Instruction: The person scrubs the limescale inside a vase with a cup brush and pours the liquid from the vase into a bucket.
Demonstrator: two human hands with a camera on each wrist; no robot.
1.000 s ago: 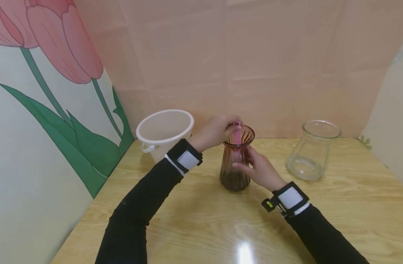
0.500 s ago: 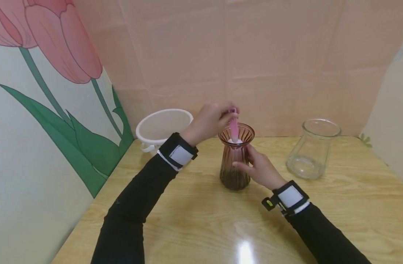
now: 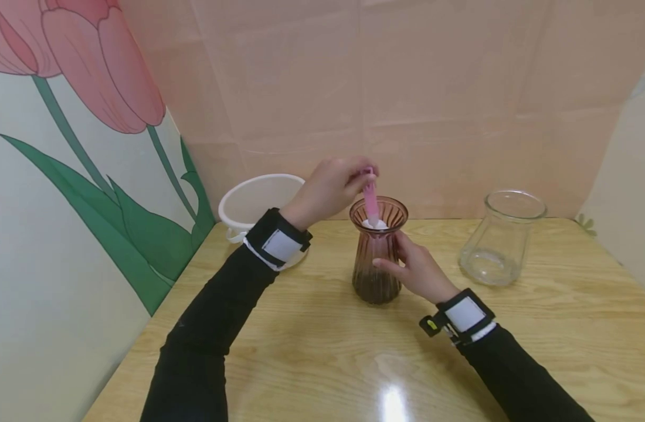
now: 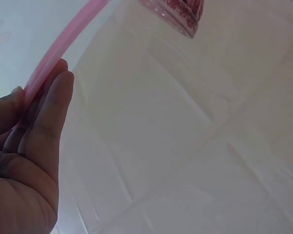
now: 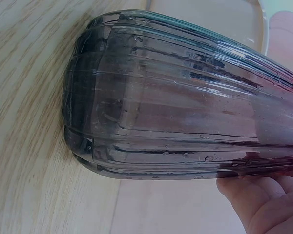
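Observation:
A ribbed brown-pink glass vase stands upright in the middle of the wooden table. My right hand grips its narrow waist from the right side. My left hand pinches the top of a pink stick above the vase's mouth. The stick's lower end carries something white at the vase's rim. In the left wrist view my fingers lie along the stick, and the vase's rim shows at the top.
A white plastic bucket sits at the back left of the table, behind my left wrist. A clear glass vase stands at the back right. Walls close in on the left and the back.
My left hand has risen and drawn the pink stick upward out of the vase, bringing the white end up to the rim. The right hand and the vase have stayed still.

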